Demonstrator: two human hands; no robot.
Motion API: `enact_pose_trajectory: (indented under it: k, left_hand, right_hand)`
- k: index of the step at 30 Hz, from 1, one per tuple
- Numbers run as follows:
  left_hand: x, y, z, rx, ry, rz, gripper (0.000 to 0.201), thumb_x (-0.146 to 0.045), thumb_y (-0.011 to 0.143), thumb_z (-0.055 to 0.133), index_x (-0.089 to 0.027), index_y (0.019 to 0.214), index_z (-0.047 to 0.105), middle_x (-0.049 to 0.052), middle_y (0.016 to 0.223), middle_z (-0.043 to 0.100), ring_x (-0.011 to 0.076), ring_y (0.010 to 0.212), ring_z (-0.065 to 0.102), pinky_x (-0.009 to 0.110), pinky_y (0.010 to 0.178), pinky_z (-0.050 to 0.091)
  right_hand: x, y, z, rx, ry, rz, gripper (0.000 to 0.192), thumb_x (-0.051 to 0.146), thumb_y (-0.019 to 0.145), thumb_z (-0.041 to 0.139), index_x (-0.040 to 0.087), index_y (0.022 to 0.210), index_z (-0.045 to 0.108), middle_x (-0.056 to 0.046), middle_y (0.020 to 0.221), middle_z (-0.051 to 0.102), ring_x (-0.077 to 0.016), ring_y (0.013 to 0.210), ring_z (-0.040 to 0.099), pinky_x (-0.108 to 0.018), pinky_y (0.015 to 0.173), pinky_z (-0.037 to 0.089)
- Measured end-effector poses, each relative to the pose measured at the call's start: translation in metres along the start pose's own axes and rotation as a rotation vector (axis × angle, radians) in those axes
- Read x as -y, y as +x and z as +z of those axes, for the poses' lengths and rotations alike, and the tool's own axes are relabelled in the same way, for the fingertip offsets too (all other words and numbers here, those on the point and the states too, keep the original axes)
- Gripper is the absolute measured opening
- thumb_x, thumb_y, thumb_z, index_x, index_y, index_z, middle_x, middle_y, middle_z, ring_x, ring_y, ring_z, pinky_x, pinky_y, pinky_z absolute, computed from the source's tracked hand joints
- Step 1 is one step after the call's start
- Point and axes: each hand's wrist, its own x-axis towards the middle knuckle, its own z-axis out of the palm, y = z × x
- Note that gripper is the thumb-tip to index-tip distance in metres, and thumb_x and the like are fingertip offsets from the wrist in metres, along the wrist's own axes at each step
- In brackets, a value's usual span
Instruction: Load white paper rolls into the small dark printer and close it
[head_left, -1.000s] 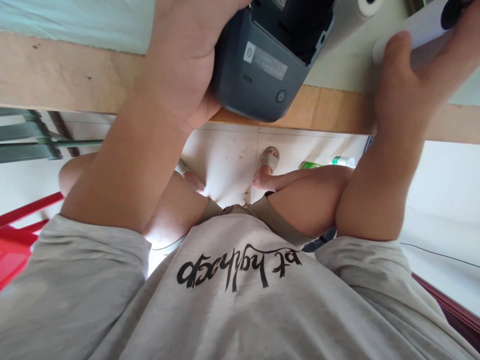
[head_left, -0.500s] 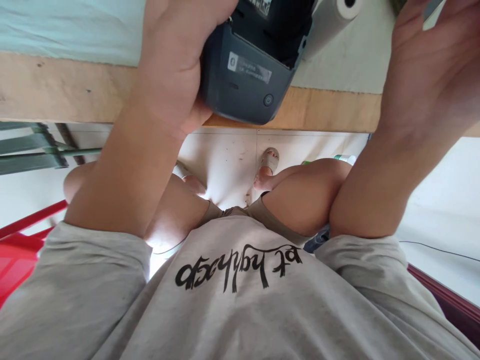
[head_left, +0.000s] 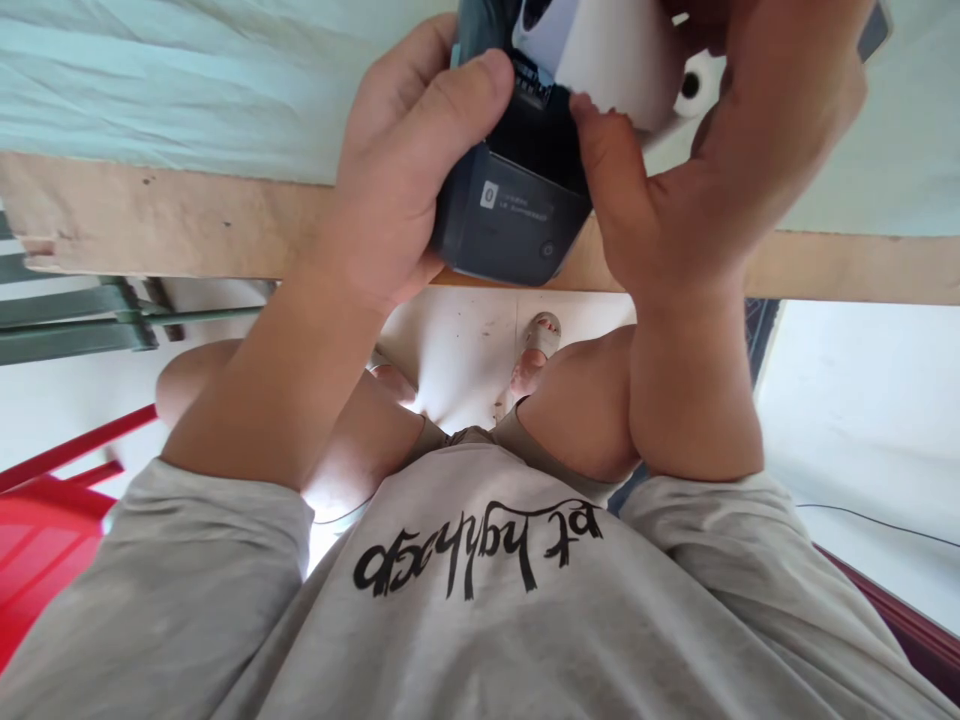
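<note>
Dark grey handheld printer point(head_left: 517, 215) sits at the top centre, over the wooden front edge of the bench point(head_left: 150, 215), gripped in the left hand point(head_left: 409, 175) — fingers wrapped round its left side, thumb pressed across its upper face. The right hand point(head_left: 697, 170) is curled around a white paper roll point(head_left: 615, 55) and holds it against the open top of the printer, thumb tip touching the roll's lower edge. A second white roll point(head_left: 701, 85) lies on the pale green bench cover point(head_left: 187, 80) just behind the right hand, mostly hidden. Small white label on the printer's near face has a logo and two lines of print, too small to read; round button beside it. Black script on the grey shirt point(head_left: 480, 545) appears upside down, not legible. Versus half a second ago — the right hand was spread open and away from the printer, now it has closed on a roll and come in against it; the printer sits a bit lower in view.
</note>
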Motion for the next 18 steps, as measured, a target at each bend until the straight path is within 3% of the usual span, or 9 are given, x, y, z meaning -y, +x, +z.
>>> enact_pose_trajectory:
  k: [4, 9, 13, 15, 18]
  left_hand:
    - [-0.0011, -0.0003, 0.0032, -0.03, 0.028, -0.015, 0.015, -0.024, 0.081, 0.05, -0.01, 0.08, 0.058, -0.002, 0.065, 0.056, 0.007, 0.063, 0.057, 0.023, 0.061, 0.046]
    - [-0.0017, -0.0002, 0.0046, -0.029, 0.051, -0.013, 0.014, -0.023, 0.08, 0.051, -0.011, 0.081, 0.059, -0.001, 0.064, 0.056, 0.0107, 0.066, 0.06, 0.026, 0.064, 0.047]
    - [-0.002, -0.0006, 0.0023, 0.01, 0.088, -0.014, 0.016, -0.022, 0.084, 0.047, -0.011, 0.082, 0.058, 0.001, 0.067, 0.052, 0.0124, 0.073, 0.06, 0.027, 0.069, 0.046]
    - [-0.0019, -0.0014, 0.0006, 0.015, 0.084, 0.0, 0.017, -0.024, 0.086, 0.047, -0.012, 0.079, 0.057, 0.001, 0.068, 0.048, 0.0123, 0.071, 0.058, 0.026, 0.065, 0.044]
    - [-0.0013, -0.0022, -0.0025, 0.042, 0.077, -0.022, 0.018, -0.031, 0.087, 0.05, -0.015, 0.079, 0.054, 0.002, 0.072, 0.049, 0.0123, 0.07, 0.056, 0.027, 0.064, 0.044]
  right_hand:
    - [0.0042, 0.0041, -0.0062, 0.052, -0.313, -0.271, 0.029, 0.026, 0.077, 0.056, 0.012, 0.102, 0.061, 0.002, 0.102, 0.056, -0.0073, 0.097, 0.06, -0.017, 0.085, 0.048]
    - [0.0077, 0.0042, -0.009, 0.075, -0.353, -0.252, 0.029, 0.027, 0.078, 0.054, 0.012, 0.102, 0.061, 0.002, 0.106, 0.058, -0.0094, 0.102, 0.062, -0.018, 0.084, 0.048]
    - [0.0069, 0.0052, -0.0059, 0.077, -0.367, -0.252, 0.033, 0.04, 0.089, 0.042, 0.016, 0.094, 0.063, 0.007, 0.104, 0.061, -0.0072, 0.106, 0.06, -0.024, 0.099, 0.048]
    - [0.0078, 0.0033, -0.0056, 0.068, -0.381, -0.281, 0.038, 0.044, 0.091, 0.037, 0.016, 0.093, 0.063, 0.006, 0.098, 0.06, -0.008, 0.107, 0.059, -0.028, 0.102, 0.046]
    - [0.0102, -0.0034, -0.0058, 0.065, -0.364, -0.378, 0.032, 0.04, 0.09, 0.038, 0.017, 0.093, 0.06, 0.006, 0.097, 0.059, -0.0072, 0.102, 0.058, -0.03, 0.096, 0.045]
